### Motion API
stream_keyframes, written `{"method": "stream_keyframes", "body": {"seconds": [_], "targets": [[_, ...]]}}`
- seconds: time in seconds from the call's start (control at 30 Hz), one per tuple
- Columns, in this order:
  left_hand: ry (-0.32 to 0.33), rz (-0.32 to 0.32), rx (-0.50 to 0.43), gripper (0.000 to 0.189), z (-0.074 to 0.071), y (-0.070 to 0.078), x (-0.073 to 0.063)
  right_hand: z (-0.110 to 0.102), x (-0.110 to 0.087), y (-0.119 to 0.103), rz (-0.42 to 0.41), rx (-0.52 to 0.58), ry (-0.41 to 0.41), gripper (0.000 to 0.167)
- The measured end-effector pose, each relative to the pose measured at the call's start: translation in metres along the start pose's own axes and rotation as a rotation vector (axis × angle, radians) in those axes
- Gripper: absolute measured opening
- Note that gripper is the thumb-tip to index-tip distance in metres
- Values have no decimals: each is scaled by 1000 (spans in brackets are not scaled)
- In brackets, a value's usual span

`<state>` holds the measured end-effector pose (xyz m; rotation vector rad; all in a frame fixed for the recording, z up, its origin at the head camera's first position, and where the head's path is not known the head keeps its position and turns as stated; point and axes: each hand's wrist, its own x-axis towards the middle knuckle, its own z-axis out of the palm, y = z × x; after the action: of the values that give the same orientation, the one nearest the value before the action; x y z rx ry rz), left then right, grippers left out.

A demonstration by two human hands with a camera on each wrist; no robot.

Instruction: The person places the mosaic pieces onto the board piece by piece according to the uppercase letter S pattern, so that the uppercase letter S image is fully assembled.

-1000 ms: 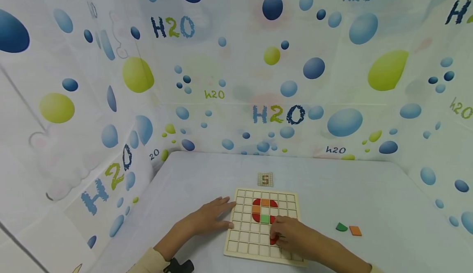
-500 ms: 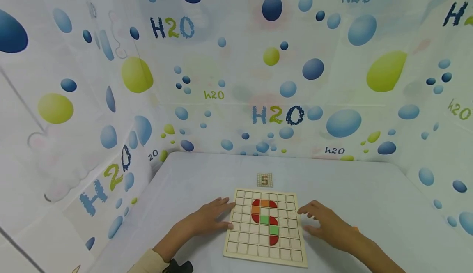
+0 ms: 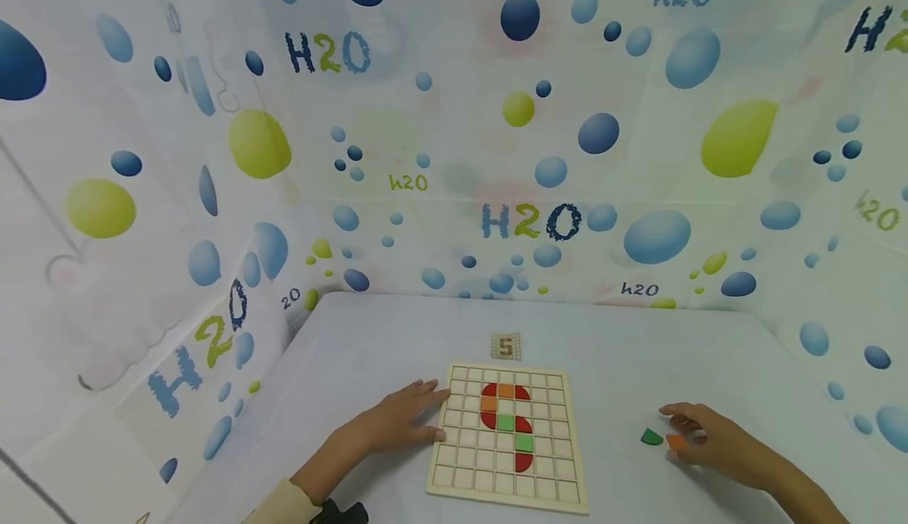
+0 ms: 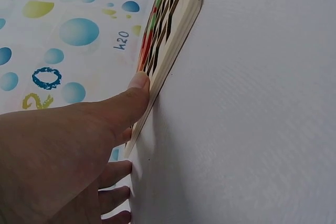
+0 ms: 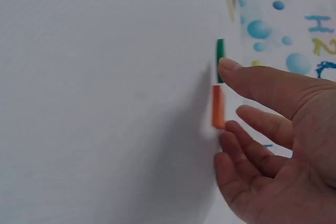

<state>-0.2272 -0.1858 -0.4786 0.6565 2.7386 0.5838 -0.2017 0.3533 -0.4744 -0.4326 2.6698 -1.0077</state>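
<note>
A wooden grid board (image 3: 470, 435) lies on the white table, with red quarter-round tiles, orange square tiles and green square tiles set in its cells in a winding line. My left hand (image 3: 393, 418) rests at the board's left edge, fingers spread; in the left wrist view the thumb (image 4: 138, 85) touches the rim. To the right of the board, my right hand (image 3: 720, 441) reaches over an orange square tile (image 3: 676, 442), thumb and fingers apart around it. A green quarter-round tile (image 3: 651, 436) lies just left of that orange tile.
Behind the board lies a small card (image 3: 506, 346) with an S-shaped pattern on a grid. A white curtain (image 3: 440, 114) printed with blue and green drops surrounds the table's back and left. Something black (image 3: 342, 513) shows by the left wrist.
My right hand has left the board and moved right to the loose tiles. A green square now shows in the board where the hand was. My left hand has stayed at the edge.
</note>
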Motion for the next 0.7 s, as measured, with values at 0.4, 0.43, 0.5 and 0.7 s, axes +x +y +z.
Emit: {"method": "stream_keyframes", "body": {"seconds": [0.4,0.43,0.5,0.7], "targets": [[6,10,11,80,0,0,-2,3,-3,9,-106,11,-6,34],[4,10,9,80,0,0,-2,2,-4,9,-98,13,-12,34],[1,10,8,79,0,1,-3,2,-5,10,-96,1,-15,30],[-1,9,21,79,1,0,-3,5,-4,7,-141,-97,31,21]]}}
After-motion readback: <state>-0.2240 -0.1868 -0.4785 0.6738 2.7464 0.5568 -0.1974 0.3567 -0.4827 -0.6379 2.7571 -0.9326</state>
